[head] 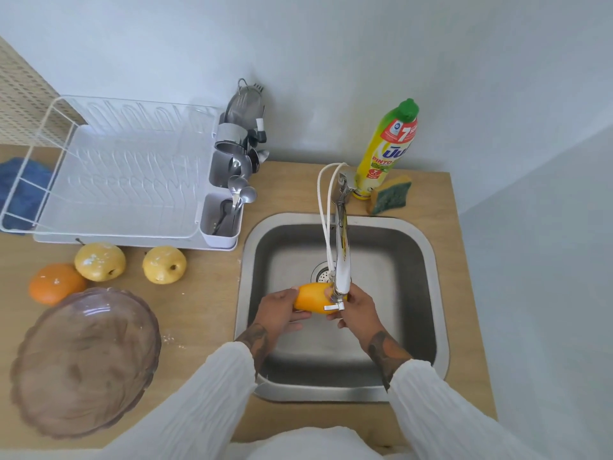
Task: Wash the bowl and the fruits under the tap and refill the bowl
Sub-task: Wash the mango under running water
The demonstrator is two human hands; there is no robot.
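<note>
1. The wooden table (205, 313) carries everything here, with a steel sink (428, 260) sunk into its right half where I do the washing.
2. A white dish rack (109, 180) stands at the back left with nothing in its slots; its side caddy holds spoons and other metal utensils (240, 190), and a blue cloth (20, 190) lies behind it.
3. The tinted glass bowl (88, 361) lies near the left front edge of the table, apparently mouth down, which I take to be for draining, though I cannot be sure it has been rinsed.
4. My left hand (282, 312) and right hand (358, 312) both curl around an orange-yellow fruit (313, 302), held over the sink right below the tap spout (341, 260); I judge this to be mid-wash, though no stream of water is visible to me.
5. Two yellow apples (99, 261) (164, 264) and an orange (56, 283) wait on the table between rack and bowl, white specks on their skins, so I judge them unwashed.
6. A yellow dish soap bottle (388, 151) with a green cap stands behind the tap; its label shows a large "7" and "PINTO"; the rest is unreadable.
7. A yellow and green sponge (389, 195) leans beside the bottle, within reach of the sink.
</note>
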